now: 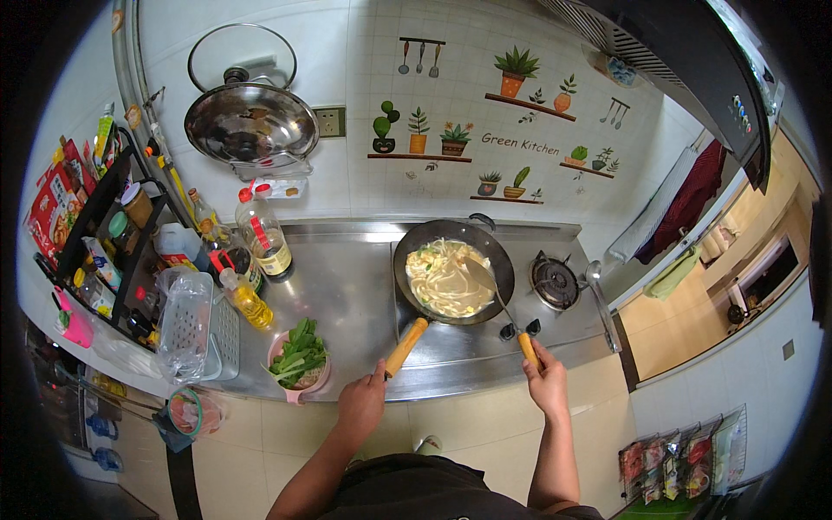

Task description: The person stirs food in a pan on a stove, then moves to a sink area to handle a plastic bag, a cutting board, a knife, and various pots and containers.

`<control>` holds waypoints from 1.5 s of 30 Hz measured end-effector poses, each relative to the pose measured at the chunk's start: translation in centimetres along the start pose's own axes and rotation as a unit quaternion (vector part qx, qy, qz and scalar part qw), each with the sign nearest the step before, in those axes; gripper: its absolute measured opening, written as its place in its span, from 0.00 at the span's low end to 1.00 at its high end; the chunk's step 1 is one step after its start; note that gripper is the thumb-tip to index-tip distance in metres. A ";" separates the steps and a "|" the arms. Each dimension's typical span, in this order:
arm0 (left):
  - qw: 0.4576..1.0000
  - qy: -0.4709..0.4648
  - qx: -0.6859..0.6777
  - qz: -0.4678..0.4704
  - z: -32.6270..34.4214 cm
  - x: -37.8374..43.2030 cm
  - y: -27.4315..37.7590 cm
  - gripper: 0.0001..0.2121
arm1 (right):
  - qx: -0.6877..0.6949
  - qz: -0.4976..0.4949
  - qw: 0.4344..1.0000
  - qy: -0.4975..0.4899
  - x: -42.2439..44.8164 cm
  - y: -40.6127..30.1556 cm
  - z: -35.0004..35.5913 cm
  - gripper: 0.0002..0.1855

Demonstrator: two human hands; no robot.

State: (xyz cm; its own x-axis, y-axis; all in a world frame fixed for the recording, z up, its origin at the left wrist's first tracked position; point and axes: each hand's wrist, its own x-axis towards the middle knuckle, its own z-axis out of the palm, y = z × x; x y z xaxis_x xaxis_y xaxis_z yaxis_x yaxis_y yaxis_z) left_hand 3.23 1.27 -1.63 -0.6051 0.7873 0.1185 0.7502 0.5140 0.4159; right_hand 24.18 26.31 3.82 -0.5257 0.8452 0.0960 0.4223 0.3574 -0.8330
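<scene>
A dark wok (504,273) stands over the left burner, its wooden handle (407,346) pointing down toward me. White noodles (448,286) in cloudy broth fill its bottom, with bits of egg and green. My left hand (364,400) is at the end of that handle, fingers curled; whether they grip it is unclear. My right hand (547,383) is closed around the wooden grip of a metal spatula (482,275), whose blade rests in the broth at the wok's right side. To the left, a pink colander (275,344) holds leafy greens (302,351) at the counter's front edge.
A lit-less-looking second burner (555,281) and a metal ladle (601,302) are at right. Oil and sauce bottles (263,234), a grey plastic basket (224,331) and a black spice rack (97,195) crowd the left. A range hood (682,58) overhangs the upper right.
</scene>
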 end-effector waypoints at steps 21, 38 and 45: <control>1.000 0.006 0.007 -0.008 0.7 -0.1 -0.5 0.21 | 0.098 0.103 0.985 -0.100 0.8 2.7 5.3 0.22; 0.999 0.024 -0.015 0.021 0.5 0.0 -0.5 0.21 | -0.018 0.070 0.990 -0.121 -1.0 -2.7 -3.4 0.22; 0.998 0.037 -0.019 0.036 0.7 0.0 -0.7 0.21 | -0.047 0.000 0.993 -0.109 -1.4 -2.2 -3.2 0.21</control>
State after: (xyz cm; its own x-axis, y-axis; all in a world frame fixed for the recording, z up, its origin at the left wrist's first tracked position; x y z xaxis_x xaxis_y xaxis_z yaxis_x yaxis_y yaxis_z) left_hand 2.89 1.18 -2.52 -0.5697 0.7930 0.2157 0.7822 0.4428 0.4382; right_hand 26.37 25.63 7.24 -0.6682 0.7433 -0.0321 0.4835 0.4010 -0.7781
